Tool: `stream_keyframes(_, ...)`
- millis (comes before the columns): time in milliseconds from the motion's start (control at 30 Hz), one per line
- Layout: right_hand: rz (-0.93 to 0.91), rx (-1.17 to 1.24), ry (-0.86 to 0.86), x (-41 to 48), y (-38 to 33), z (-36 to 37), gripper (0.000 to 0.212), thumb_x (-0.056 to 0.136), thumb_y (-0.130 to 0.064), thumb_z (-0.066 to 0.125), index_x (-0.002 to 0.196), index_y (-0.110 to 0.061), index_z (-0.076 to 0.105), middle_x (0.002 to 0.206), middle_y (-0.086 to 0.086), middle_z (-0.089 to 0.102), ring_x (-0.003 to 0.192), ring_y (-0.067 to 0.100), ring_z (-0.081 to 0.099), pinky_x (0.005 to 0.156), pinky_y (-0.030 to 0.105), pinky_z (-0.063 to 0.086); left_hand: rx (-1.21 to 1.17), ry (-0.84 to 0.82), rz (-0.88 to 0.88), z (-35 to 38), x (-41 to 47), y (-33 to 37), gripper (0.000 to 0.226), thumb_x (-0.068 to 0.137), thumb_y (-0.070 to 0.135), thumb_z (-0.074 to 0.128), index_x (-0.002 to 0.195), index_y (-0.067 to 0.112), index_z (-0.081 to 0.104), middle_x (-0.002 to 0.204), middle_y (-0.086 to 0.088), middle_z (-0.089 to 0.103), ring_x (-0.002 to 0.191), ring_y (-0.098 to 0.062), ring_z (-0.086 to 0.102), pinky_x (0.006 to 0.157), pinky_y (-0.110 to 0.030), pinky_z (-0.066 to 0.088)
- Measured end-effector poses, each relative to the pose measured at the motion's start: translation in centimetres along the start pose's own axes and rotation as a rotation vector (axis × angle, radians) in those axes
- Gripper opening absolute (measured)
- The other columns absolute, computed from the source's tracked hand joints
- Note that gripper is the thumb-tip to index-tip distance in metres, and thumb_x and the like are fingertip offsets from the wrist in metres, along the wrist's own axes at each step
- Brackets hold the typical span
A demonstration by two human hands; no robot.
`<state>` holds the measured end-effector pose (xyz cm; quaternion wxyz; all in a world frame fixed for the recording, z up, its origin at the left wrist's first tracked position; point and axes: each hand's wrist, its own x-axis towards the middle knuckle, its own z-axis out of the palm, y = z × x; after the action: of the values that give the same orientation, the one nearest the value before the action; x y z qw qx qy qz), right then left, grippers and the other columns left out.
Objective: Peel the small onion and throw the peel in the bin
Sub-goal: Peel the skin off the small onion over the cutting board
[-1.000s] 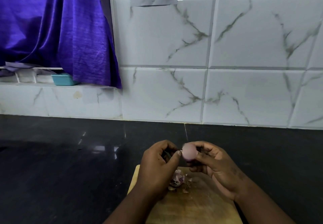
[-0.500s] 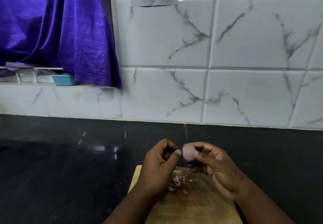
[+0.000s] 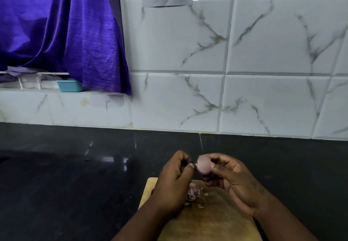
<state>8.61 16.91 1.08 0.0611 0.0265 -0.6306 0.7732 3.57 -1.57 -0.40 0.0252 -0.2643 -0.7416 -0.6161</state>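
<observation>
The right grip (image 3: pixel 231 180) pinched the small onion (image 3: pixel 203 166); the left grip (image 3: pixel 175 180) (fingers curled) nipped its end. Peel scraps (image 3: pixel 193 193) lay beneath both on the cutting board (image 3: pixel 207 222).

- left hand (image 3: pixel 175 182): bare, with a short-trimmed thumbnail (image 3: pixel 191 165) showing on its far right side.
- right hand (image 3: pixel 231 180): bare, with faint line marks across its back close to the wrist.
- left forearm (image 3: pixel 143 222) and right forearm (image 3: pixel 278 225): uncovered as far as the near edge of view.
</observation>
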Motion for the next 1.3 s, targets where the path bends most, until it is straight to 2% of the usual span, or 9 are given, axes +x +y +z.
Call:
stream_keyframes(100, -0.009, 0.004, 0.013, 0.0, -0.1, 0.1, 0.031, 0.085, -0.013, 0.068, 0.114, -0.014, 0.078, 0.113, 0.018, 0.077, 0.085, 0.022, 0.073, 0.072, 0.034, 0.060, -0.041, 0.018, 0.020, 0.0, 0.1, 0.2, 0.021, 0.107, 0.018, 0.054, 0.090, 0.027, 0.060, 0.077, 0.013, 0.057, 0.071, -0.005, 0.049, 0.068, -0.029, 0.044)
stream_keyframes(233, -0.021, -0.005, 0.025, -0.1, -0.2, 0.2, 0.030, 0.082, -0.015, 0.070, 0.111, -0.016, 0.079, 0.114, 0.017, 0.077, 0.088, 0.024, 0.071, 0.075, 0.036, 0.059, -0.020, 0.006, 0.040, 0.0, -0.1, 0.3, 0.015, 0.105, 0.023, 0.062, 0.094, 0.034, 0.064, 0.081, 0.011, 0.064, 0.071, -0.002, 0.054, 0.065, -0.022, 0.047)
stream_keyframes(333, -0.019, -0.004, 0.026, -0.2, -0.3, 0.4, 0.029, 0.079, -0.015, 0.073, 0.107, -0.015, 0.080, 0.108, 0.018, 0.078, 0.085, 0.023, 0.073, 0.075, 0.038, 0.058, 0.018, 0.020, 0.056, 0.1, 0.0, 0.1, 0.016, 0.103, 0.022, 0.067, 0.092, 0.034, 0.065, 0.075, 0.014, 0.062, 0.067, 0.000, 0.052, 0.061, -0.020, 0.047)
stream_keyframes(500, -0.027, -0.012, 0.016, -0.3, -0.6, 0.6, 0.033, 0.077, -0.017, 0.074, 0.109, -0.012, 0.079, 0.104, 0.017, 0.080, 0.080, 0.020, 0.074, 0.070, 0.033, 0.060, 0.014, 0.013, 0.041, 0.0, 0.1, -0.2, 0.017, 0.105, 0.021, 0.064, 0.092, 0.033, 0.065, 0.077, 0.012, 0.062, 0.070, -0.004, 0.053, 0.066, -0.026, 0.048)
stream_keyframes(700, -0.031, -0.018, -0.007, -0.5, -0.6, 0.8, 0.029, 0.082, -0.019, 0.071, 0.109, -0.013, 0.080, 0.104, 0.022, 0.078, 0.079, 0.023, 0.071, 0.069, 0.032, 0.059, 0.065, -0.009, 0.024, 0.1, 0.2, -0.3, 0.020, 0.109, 0.025, 0.054, 0.090, 0.030, 0.056, 0.083, 0.007, 0.057, 0.076, -0.008, 0.050, 0.071, -0.035, 0.046)
stream_keyframes(867, -0.008, 0.063, -0.038, -0.5, -0.6, 0.6, 0.029, 0.085, -0.015, 0.067, 0.110, -0.008, 0.079, 0.103, 0.026, 0.075, 0.077, 0.026, 0.069, 0.065, 0.030, 0.060, 0.199, -0.020, -0.052, -0.6, 0.2, -0.2, 0.019, 0.107, 0.027, 0.055, 0.088, 0.026, 0.054, 0.077, 0.008, 0.054, 0.070, -0.007, 0.046, 0.065, -0.031, 0.040)
stream_keyframes(1033, 0.006, 0.064, -0.042, -0.3, -0.5, 0.5, 0.030, 0.086, -0.014, 0.066, 0.112, -0.004, 0.077, 0.101, 0.025, 0.074, 0.077, 0.026, 0.069, 0.065, 0.031, 0.059, 0.503, -0.068, -0.081, -0.7, 0.1, 0.0, 0.016, 0.104, 0.027, 0.056, 0.088, 0.029, 0.052, 0.088, 0.007, 0.061, 0.075, -0.006, 0.053, 0.061, -0.024, 0.037)
stream_keyframes(1200, 0.019, 0.057, -0.050, -0.2, -0.5, 0.5, 0.031, 0.085, -0.016, 0.070, 0.113, -0.002, 0.074, 0.102, 0.026, 0.075, 0.079, 0.027, 0.071, 0.066, 0.031, 0.062, 0.565, -0.050, -0.073, -1.0, 0.2, 0.4, 0.016, 0.088, 0.016, 0.065, 0.087, 0.032, 0.064, 0.089, 0.010, 0.069, 0.072, -0.003, 0.060, 0.052, -0.014, 0.033)
stream_keyframes(1300, 0.026, 0.094, -0.040, -0.2, -0.4, 0.5, 0.030, 0.084, -0.014, 0.071, 0.112, -0.001, 0.074, 0.103, 0.027, 0.075, 0.079, 0.027, 0.072, 0.067, 0.030, 0.063, 0.485, -0.027, -0.057, -0.9, 0.2, 0.3, 0.013, 0.090, 0.018, 0.066, 0.084, 0.029, 0.070, 0.084, 0.009, 0.072, 0.074, -0.005, 0.066, 0.059, -0.023, 0.048)
